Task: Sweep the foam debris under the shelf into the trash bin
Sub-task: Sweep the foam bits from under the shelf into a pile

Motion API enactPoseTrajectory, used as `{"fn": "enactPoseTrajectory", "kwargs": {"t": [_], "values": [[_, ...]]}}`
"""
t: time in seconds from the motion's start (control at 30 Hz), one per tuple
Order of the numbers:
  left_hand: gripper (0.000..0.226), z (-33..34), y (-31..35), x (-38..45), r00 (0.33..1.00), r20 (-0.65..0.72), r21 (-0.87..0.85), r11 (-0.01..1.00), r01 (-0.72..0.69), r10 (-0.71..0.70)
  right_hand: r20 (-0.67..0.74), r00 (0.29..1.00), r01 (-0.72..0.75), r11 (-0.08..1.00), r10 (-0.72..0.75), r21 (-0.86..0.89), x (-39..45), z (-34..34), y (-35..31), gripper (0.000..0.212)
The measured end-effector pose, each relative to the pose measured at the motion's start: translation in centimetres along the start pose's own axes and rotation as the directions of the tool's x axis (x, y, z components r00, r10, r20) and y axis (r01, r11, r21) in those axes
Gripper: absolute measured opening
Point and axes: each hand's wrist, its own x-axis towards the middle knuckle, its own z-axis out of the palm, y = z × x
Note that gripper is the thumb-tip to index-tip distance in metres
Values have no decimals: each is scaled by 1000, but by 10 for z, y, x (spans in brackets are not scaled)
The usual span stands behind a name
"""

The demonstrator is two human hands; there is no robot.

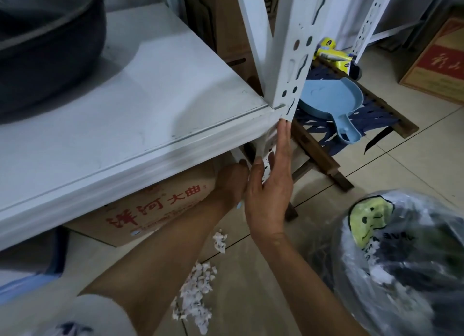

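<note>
Pressed the right hand (pixel 270 192) flat against the white perforated metal shelf post (pixel 288 71), fingers straight along it, clasping nothing. Reached the left hand (pixel 231 182) under the white shelf board (pixel 125 97), beside the brown cardboard box with red characters (pixel 155 210); could not tell whether it held anything, with the fingers hidden behind the post and the other hand.

Found the white crumbled foam debris (pixel 195 293) in two loose patches on the tiled floor between the forearms, out from under the board and near the dark trash bin lined with clear plastic (pixel 351 265) (low on the right). Noted the pale blue plastic dustpan (pixel 331 99) well apart, on a stool past the post.

Judged the step best done with low, gentle strokes toward one pile, since such light crumbs probably scatter easily; fetching the pan before lifting anything binward seemed wise.
</note>
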Motion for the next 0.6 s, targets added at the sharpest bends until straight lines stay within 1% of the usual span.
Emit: {"fn": "enactPoseTrajectory", "kwargs": {"t": [0.07,0.13,0.17,0.23,0.27,0.3,0.33,0.37,0.4,0.53,0.6], "values": [[29,11,-13,-9,999,-6,96,994,-42,43,-10,1000,3,1000,-4,-22,0,0,0,68],[37,16,-23,-31,997,24,74,995,-68,67,-14,1000,11,999,-12,-39,0,0,0,68],[40,17,-27,-43,996,57,107,992,-74,68,-14,1000,15,999,-15,-41,0,0,0,68],[38,20,-37,-66,997,79,104,994,-31,23,-20,1000,19,999,-20,-42,-1,0,-1,67],[32,20,-41,-74,998,59,180,982,-49,39,-25,999,21,999,-22,-46,-1,-1,-1,66],[34,14,-44,-84,994,6,274,955,-110,113,-29,999,22,998,-24,-50,-1,-1,-1,65],[43,10,-46,-92,991,2,339,932,-125,132,-30,999,24,998,-25,-53,-1,-1,-1,64],[50,10,-49,-101,993,45,359,926,-116,107,-30,999,25,998,-27,-56,-1,0,0,64],[52,11,-53,-112,992,45,380,916,-128,120,-29,999,26,998,-28,-59,-1,0,0,63],[39,2,-66,-142,996,-7,328,941,-83,90,-22,999,24,998,-25,-55,-1,0,0,64],[33,-6,-68,-150,997,-78,196,981,-6,21,-24,999,28,998,-29,-51,-2,0,0,64]]}}
